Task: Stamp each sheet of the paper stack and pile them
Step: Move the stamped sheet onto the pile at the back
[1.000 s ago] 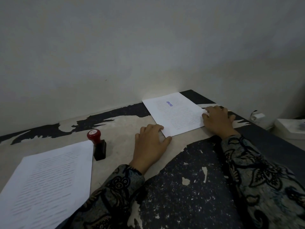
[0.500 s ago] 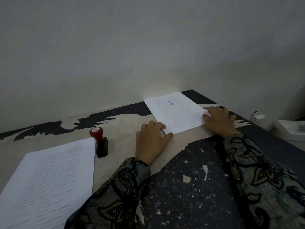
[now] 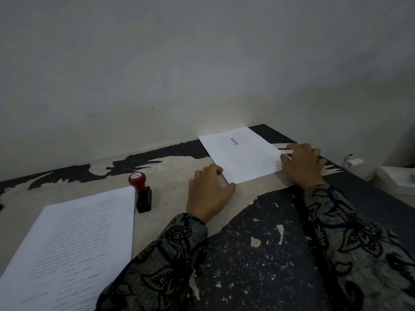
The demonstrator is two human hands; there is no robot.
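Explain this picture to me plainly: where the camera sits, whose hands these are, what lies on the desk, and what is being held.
There is no machine here. A person wears one camera on the head, looking down at their own hands. The left hand and right hand touch the near edges of a white pile of sheets; its top sheet carries a blue stamp mark. The fingers look curled at the edges, seemingly squaring the pile. A red-topped stamp stands alone, held by nobody, beside another printed stack showing no mark. All rest on a worn, peeling desk against a wall.
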